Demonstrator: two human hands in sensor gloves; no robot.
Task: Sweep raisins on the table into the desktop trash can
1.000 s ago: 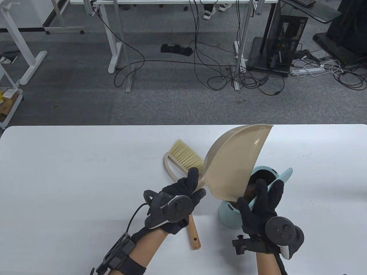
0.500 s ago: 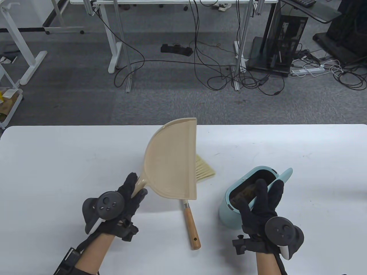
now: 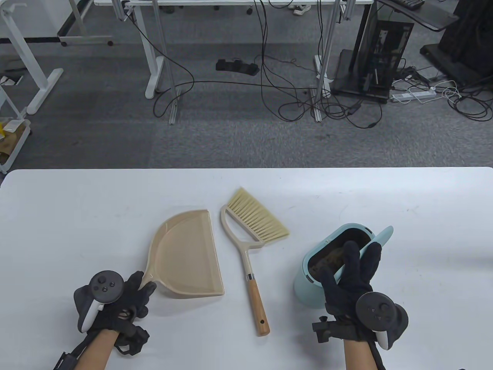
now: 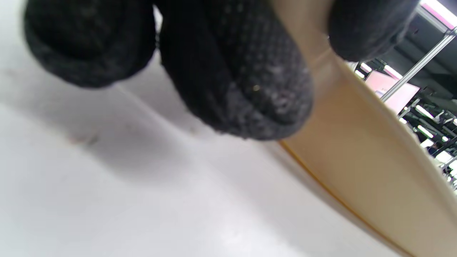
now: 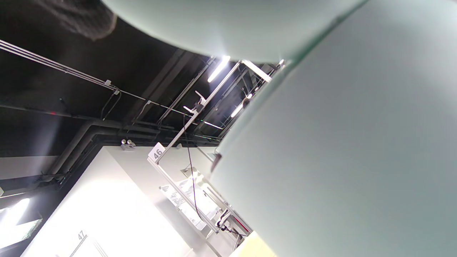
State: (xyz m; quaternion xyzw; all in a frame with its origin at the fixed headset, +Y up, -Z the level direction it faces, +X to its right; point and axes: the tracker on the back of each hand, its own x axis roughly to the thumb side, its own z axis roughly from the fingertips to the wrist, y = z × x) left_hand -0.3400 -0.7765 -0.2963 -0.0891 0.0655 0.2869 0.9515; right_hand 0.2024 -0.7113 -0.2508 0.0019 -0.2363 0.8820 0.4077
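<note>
The beige dustpan (image 3: 188, 254) lies flat on the white table (image 3: 77, 216), left of centre. My left hand (image 3: 144, 286) grips its handle at the near left corner. In the left wrist view my fingers (image 4: 235, 71) wrap the beige handle (image 4: 375, 153). The pale blue trash can (image 3: 308, 287) stands tilted toward the left at the right. My right hand (image 3: 352, 266) holds it, with fingers over its rim and its lid (image 3: 385, 235) swung open. Dark raisins (image 3: 327, 259) show inside. The can's wall (image 5: 339, 160) fills the right wrist view.
The hand brush (image 3: 256, 221), with pale bristles and a wooden handle, lies on the table between the dustpan and the can. The table's far edge runs across the middle of the table view, with floor, cables and desk legs beyond.
My left hand has carried the dustpan from above the can's mouth to the left and laid it flat on the table. My right hand and the can have stayed put.
</note>
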